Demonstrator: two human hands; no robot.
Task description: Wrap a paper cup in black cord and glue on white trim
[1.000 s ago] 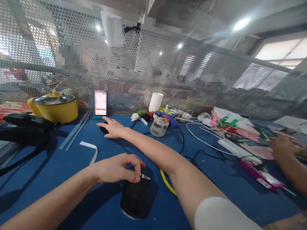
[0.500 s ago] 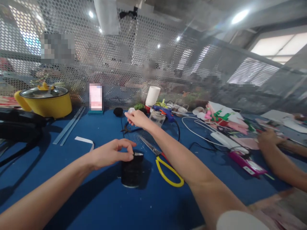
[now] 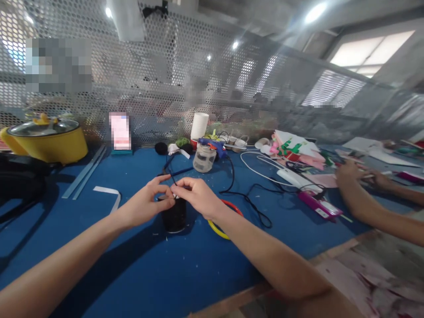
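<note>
A black cylinder (image 3: 174, 217) stands upright on the blue table (image 3: 139, 265). My left hand (image 3: 145, 202) pinches at its top rim from the left. My right hand (image 3: 197, 196) is closed at the same rim from the right, its fingers pressed together on something small that I cannot make out. A thin black strand rises from between the two hands toward the back. Yellow-handled scissors (image 3: 220, 221) lie just behind my right wrist, mostly hidden by it.
A yellow pot (image 3: 49, 139) sits at the far left, a phone (image 3: 119, 131) leans on the mesh wall, and a glass jar (image 3: 202, 158) with a blue glue gun (image 3: 213, 145) stands behind. Cables and craft paper (image 3: 294, 150) lie right. Another person's hands (image 3: 351, 174) work at the right edge.
My right hand has come back from the far side of the table to the black cylinder's top, meeting my left hand there. The view has shifted right and down.
</note>
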